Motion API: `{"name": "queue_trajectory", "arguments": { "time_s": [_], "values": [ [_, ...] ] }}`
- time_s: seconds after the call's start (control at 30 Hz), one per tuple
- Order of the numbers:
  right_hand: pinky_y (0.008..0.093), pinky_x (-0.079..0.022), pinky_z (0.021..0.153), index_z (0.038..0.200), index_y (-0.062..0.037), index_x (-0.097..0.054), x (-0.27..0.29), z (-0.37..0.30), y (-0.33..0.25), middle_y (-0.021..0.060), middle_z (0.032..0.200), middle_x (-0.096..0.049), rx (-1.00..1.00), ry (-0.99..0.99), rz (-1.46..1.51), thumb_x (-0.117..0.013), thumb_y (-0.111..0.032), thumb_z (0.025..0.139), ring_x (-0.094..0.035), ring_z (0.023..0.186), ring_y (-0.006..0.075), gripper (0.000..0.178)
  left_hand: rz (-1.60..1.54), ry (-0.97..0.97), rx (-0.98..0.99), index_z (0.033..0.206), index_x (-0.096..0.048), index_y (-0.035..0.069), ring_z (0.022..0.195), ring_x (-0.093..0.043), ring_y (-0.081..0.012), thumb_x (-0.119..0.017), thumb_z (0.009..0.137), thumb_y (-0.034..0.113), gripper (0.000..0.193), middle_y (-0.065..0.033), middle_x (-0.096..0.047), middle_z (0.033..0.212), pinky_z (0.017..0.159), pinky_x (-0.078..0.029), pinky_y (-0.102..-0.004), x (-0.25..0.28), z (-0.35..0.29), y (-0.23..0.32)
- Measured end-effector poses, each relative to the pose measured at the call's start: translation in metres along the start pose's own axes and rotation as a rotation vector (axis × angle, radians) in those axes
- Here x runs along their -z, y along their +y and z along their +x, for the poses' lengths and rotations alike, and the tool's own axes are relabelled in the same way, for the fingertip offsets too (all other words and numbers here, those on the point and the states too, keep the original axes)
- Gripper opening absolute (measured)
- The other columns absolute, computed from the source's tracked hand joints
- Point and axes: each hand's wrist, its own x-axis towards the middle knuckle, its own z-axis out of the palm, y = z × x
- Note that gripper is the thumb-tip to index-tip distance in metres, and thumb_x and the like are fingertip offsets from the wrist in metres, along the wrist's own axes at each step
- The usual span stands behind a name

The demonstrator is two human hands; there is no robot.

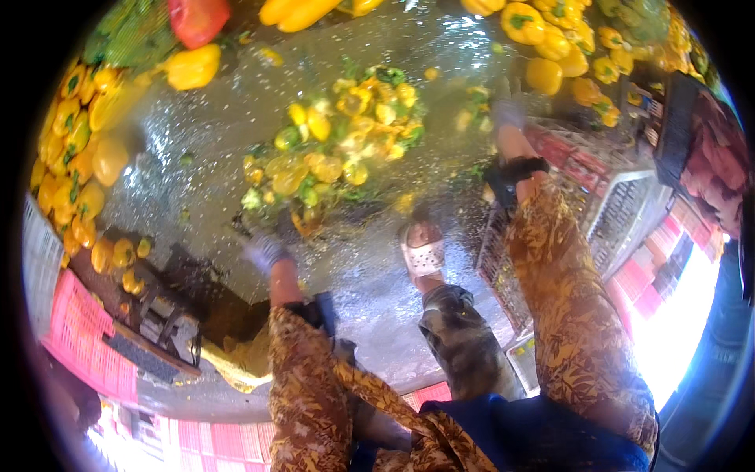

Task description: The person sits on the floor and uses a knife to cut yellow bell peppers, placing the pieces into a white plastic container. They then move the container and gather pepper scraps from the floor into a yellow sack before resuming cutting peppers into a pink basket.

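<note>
I'm looking down at a wet, littered floor (228, 134), and my landmark is the heap of yellow peppers (366, 130) lying on it, whole ones and broken pieces mixed with green scraps. The left hand (267, 253) reaches in just beside the heap's lower left edge. Something dark shows near its fingertips, but I can't make out whether it is held, so I can't tell whether those fingers are clenched or released. The right hand (510, 114) is well to the right of the heap and badly blurred; I can't tell what its fingers are doing either. A small cluster of scraps (474, 108) lies between the heap and that hand, nearer the hand.

Below the heap I see a foot in a pale perforated clog (423, 256). A pale crate (625, 208) stands to the heap's lower right. Loose yellow peppers (90, 200) pile up left of the heap, and more yellow peppers (554, 43) lie to its upper right. A red pepper (198, 20) sits to its upper left, beside a green net sack (130, 35); a pink crate (86, 334) is to its lower left.
</note>
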Motion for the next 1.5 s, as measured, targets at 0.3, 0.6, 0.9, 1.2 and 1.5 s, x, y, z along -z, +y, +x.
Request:
{"name": "queue_trajectory", "arguments": {
  "time_s": [0.3, 0.6, 0.9, 1.2, 1.5],
  "values": [
    [0.0507, -0.032, 0.101, 0.122, -0.0259, -0.057, -0.037, -0.151, -0.235, 0.0213, 0.137, -0.035, 0.017, -0.224, 0.142, -0.061, -0.052, 0.076, -0.021, 0.133, 0.0379, 0.053, 0.030, -0.073, -0.143, 0.136, -0.038, 0.015, 0.100, -0.055, -0.0216, -0.055, 0.091, 0.030, 0.051, -0.0109, -0.054, 0.121, 0.081, -0.048, -0.0357, -0.072, -0.042, 0.036],
    [0.0477, -0.040, 0.096, 0.119, -0.0221, -0.060, -0.047, -0.198, -0.253, 0.0220, 0.136, -0.034, 0.034, -0.348, 0.146, -0.067, -0.045, 0.070, -0.035, 0.122, 0.0419, 0.054, -0.253, -0.417, 0.122, 0.129, -0.040, 0.007, 0.097, -0.055, -0.0235, -0.052, 0.090, 0.032, 0.047, -0.0114, -0.055, 0.110, 0.081, -0.047, -0.0341, -0.105, -0.067, 0.058],
    [0.0377, -0.043, 0.090, 0.116, -0.0102, -0.061, -0.042, -0.224, -0.283, 0.0197, 0.115, -0.057, 0.045, -0.584, 0.349, -0.068, -0.050, 0.072, -0.054, 0.107, 0.0330, 0.060, -0.302, -0.565, 0.290, 0.111, -0.059, 0.011, 0.088, -0.061, -0.0185, -0.055, 0.091, 0.031, 0.028, -0.0045, -0.064, 0.100, 0.076, -0.053, -0.0332, -0.075, -0.027, 0.060],
    [0.0311, -0.046, 0.082, 0.118, -0.0013, -0.057, 0.074, -0.197, -0.236, 0.0145, 0.107, -0.063, -0.092, -0.570, 0.687, -0.069, -0.046, 0.075, -0.061, 0.094, 0.0209, 0.062, -0.249, -0.872, 0.142, 0.103, -0.057, 0.007, 0.077, -0.058, -0.0168, -0.054, 0.091, 0.020, 0.018, -0.0055, -0.060, 0.088, 0.067, -0.050, -0.0323, -0.082, -0.146, 0.079],
    [0.0286, -0.044, 0.090, 0.127, 0.0029, -0.047, 0.374, -0.179, -0.077, 0.0123, 0.118, -0.055, -0.268, -0.191, 0.760, -0.059, -0.027, 0.088, -0.055, 0.104, 0.0172, 0.051, 0.023, -1.659, -0.105, 0.138, -0.031, 0.005, 0.106, -0.050, -0.0203, -0.055, 0.090, 0.036, 0.062, -0.0113, -0.049, 0.119, 0.091, -0.045, -0.0313, -0.094, -0.415, 0.006]
  ]
}}
